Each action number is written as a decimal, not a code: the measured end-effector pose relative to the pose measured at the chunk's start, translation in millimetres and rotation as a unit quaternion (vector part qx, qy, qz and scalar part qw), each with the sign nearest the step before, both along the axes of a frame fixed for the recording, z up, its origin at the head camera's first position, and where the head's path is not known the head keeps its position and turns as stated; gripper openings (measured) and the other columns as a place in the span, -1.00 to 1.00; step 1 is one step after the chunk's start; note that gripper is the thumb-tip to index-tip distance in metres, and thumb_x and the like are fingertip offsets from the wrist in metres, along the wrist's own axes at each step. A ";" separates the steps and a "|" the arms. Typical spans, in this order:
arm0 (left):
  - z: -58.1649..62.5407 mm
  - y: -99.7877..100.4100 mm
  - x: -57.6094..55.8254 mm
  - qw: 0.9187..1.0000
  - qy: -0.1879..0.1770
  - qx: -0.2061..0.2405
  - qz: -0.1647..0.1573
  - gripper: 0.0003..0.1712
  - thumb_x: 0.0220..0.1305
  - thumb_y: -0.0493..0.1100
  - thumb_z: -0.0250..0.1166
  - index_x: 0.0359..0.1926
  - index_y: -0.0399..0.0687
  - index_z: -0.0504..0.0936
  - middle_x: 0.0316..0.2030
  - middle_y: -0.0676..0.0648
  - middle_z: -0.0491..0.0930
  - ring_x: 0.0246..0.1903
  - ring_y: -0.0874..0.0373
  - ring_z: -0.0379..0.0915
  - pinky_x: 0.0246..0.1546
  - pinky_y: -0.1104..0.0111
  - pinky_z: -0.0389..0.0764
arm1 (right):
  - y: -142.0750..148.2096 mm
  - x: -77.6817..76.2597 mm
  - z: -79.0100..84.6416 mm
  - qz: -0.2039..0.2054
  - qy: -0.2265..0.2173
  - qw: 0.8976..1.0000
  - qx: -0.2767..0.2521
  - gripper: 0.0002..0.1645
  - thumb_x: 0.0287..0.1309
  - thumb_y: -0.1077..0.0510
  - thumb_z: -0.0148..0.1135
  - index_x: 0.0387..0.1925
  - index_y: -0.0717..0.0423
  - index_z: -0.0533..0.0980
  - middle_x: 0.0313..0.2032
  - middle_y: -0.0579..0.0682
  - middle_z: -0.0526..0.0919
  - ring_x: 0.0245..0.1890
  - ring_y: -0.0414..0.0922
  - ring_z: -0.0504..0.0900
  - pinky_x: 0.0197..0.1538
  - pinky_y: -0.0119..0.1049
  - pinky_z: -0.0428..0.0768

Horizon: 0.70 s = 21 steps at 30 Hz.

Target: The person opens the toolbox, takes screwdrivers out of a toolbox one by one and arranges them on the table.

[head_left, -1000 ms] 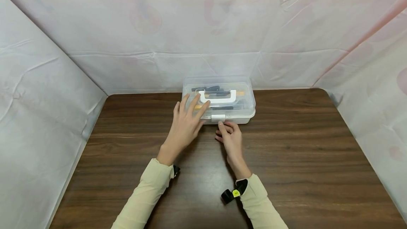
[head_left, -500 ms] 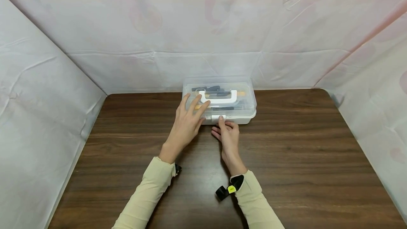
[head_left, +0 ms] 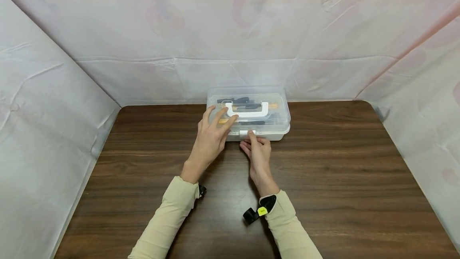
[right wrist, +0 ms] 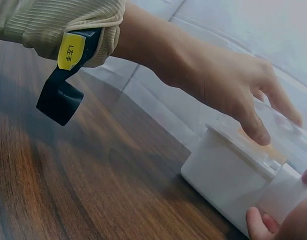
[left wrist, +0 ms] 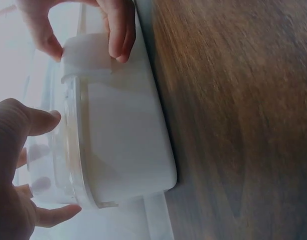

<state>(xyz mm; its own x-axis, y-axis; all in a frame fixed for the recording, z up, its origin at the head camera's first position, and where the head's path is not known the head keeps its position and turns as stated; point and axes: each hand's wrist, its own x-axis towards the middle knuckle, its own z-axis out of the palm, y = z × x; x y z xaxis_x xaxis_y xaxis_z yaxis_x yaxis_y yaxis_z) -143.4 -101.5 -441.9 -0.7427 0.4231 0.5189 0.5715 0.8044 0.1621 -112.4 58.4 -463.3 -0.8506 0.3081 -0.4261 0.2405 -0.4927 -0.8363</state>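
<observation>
A box with a clear lid and a white base (head_left: pixel 274 136) stands near the table's far edge, its lid down. Through the lid, dark and orange items show, too blurred to name. My left hand (head_left: pixel 208 141) rests with spread fingers on the lid's left front part, beside the white handle (head_left: pixel 256 114). At the front middle is a white latch (left wrist: pixel 87 55). My right hand (head_left: pixel 260 158) pinches this latch, thumb at its upper edge and fingertips at its lower edge, as the left wrist view shows.
The box stands on a dark wood-grain table (head_left: pixel 323 171). Pale cloth (head_left: pixel 230 31) hangs close behind the box and along both sides. A black wrist camera with a yellow label (right wrist: pixel 71 51) is strapped to the left wrist; the right wrist carries a similar one.
My right hand has moved slightly up and left, its thumb going from just below the latch onto it. The left hand has stayed nearly still on the lid.
</observation>
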 end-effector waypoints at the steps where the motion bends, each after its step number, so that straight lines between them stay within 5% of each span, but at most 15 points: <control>1: 0.2 0.5 0.1 1.000 -0.001 0.001 -0.001 -0.43 0.48 -0.23 0.30 0.42 0.27 0.52 0.46 -0.13 0.39 0.51 -0.30 0.13 0.13 -0.32 0.54 | 0.5 -0.3 -0.4 -0.002 0.000 1.000 -0.002 -0.61 0.44 0.07 0.27 -0.01 0.23 0.31 -0.21 0.11 0.60 -0.28 -0.11 0.76 -0.02 -0.28 0.77; 21: -1.4 5.5 18.4 1.000 0.012 0.001 0.007 -0.45 0.44 -0.25 0.33 0.38 0.26 0.57 0.43 -0.15 0.42 0.48 -0.34 0.18 0.06 -0.27 0.59 | 7.3 14.3 -4.4 0.010 0.009 1.000 -0.024 -0.60 0.42 0.10 0.28 -0.04 0.23 0.27 -0.13 0.19 0.53 -0.32 -0.12 0.72 0.02 -0.28 0.76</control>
<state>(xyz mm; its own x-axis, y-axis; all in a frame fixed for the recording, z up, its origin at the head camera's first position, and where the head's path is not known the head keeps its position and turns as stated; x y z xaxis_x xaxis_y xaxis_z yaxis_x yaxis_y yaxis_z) -125.0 -96.0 -443.3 -0.7356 0.4125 0.5374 0.5645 0.8118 0.1496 -98.1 65.7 -467.7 -0.8639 0.2697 -0.4254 0.2367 -0.5281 -0.8155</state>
